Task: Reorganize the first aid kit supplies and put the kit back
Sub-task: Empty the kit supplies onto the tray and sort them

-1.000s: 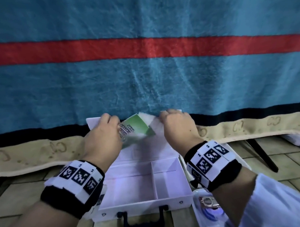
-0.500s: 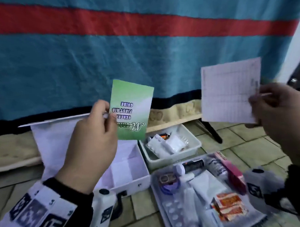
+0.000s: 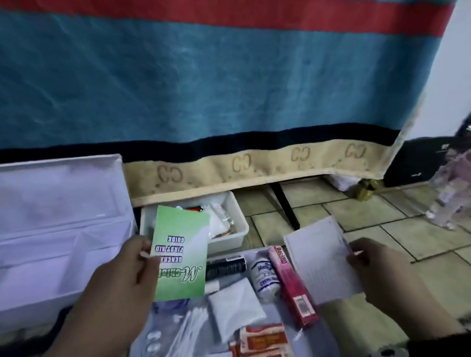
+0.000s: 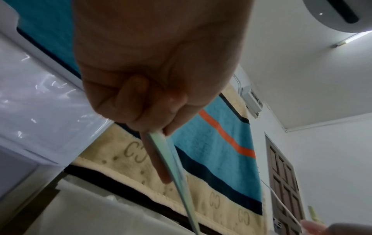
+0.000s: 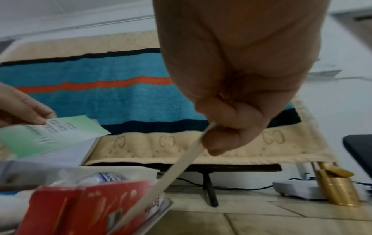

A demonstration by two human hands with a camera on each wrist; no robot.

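The left hand (image 3: 117, 278) pinches the green first aid guide (image 3: 181, 252) by its edge; the right hand (image 3: 379, 277) pinches a white sheet (image 3: 320, 261); both papers hang above the tray of supplies (image 3: 260, 305), probably for sorting, beside the open kit (image 3: 57, 224).

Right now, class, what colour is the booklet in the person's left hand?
Green fading to white, with dark print; the booklet shows best in the head view, held by the left hand.

Striped teal blanket (image 3: 225, 85) over tiled floor (image 3: 390, 221), white walls (image 4: 322, 103).
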